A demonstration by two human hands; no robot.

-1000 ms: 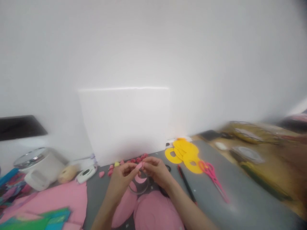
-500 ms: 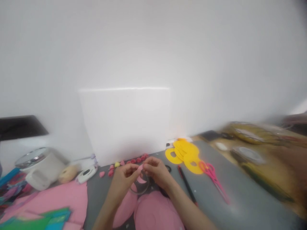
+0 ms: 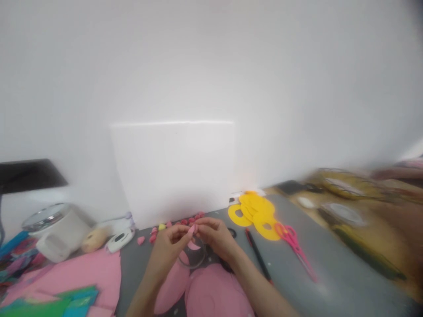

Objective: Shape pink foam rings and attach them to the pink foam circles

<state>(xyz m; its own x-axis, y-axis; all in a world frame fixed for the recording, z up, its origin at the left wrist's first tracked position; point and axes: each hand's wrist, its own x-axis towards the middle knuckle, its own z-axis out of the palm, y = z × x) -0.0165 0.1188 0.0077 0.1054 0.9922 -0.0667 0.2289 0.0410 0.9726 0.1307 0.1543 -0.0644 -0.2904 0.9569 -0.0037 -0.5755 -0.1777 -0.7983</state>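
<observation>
In the head view my left hand (image 3: 165, 251) and my right hand (image 3: 216, 240) meet at the middle of the grey mat. Their fingertips pinch a small pink piece (image 3: 191, 230), apparently thin sheet material, from both sides. Just below the fingers a thin ring (image 3: 192, 267) shows, partly covered by the hands; its material is unclear. Large round-edged pink sheets (image 3: 216, 293) lie beneath my wrists. Beyond the fingers runs a row of small red and pink beads (image 3: 191, 220), with a pink heart-shaped one (image 3: 141, 240) off to the left.
Yellow cut-outs (image 3: 256, 209), pink scissors (image 3: 295, 246) and a dark pencil (image 3: 258, 255) lie right. To the left are a white mug (image 3: 62, 237), a white device (image 3: 119, 240) and pink sheets (image 3: 102, 273). A white board (image 3: 175, 167) stands against the wall.
The pink piece has turned slightly between my fingertips, and less of it shows above them. Both hands stay in nearly the same place.
</observation>
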